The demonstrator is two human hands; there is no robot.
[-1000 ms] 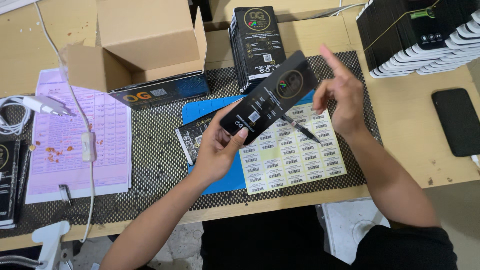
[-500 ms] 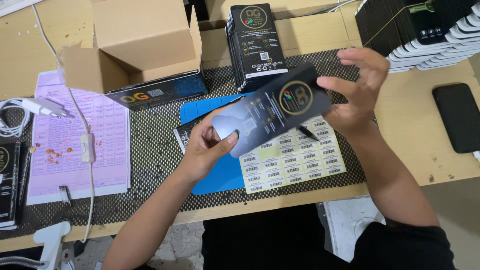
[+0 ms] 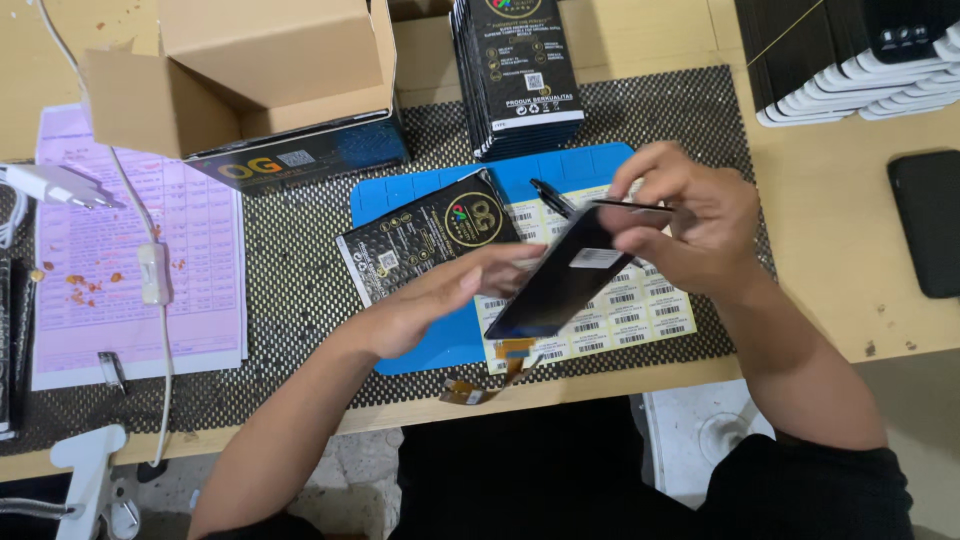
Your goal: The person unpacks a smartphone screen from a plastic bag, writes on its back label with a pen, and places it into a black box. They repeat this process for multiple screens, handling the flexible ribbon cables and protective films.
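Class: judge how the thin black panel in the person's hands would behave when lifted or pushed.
The panel looks thin and flat, so probably light and fragile if bent. Its glossy face may be slippery. The orange ribbon at its lower end curls loosely, so it is likely floppy and easily snagged.

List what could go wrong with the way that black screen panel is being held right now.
1. The black screen panel hangs above the mat between the left hand and right hand, apparently gripped near its edges; it could slip and drop.
2. Its orange flex cable dangles loose near the table edge and might snag or crease.
3. The pen lies just beneath and could scratch the panel if it is lowered.
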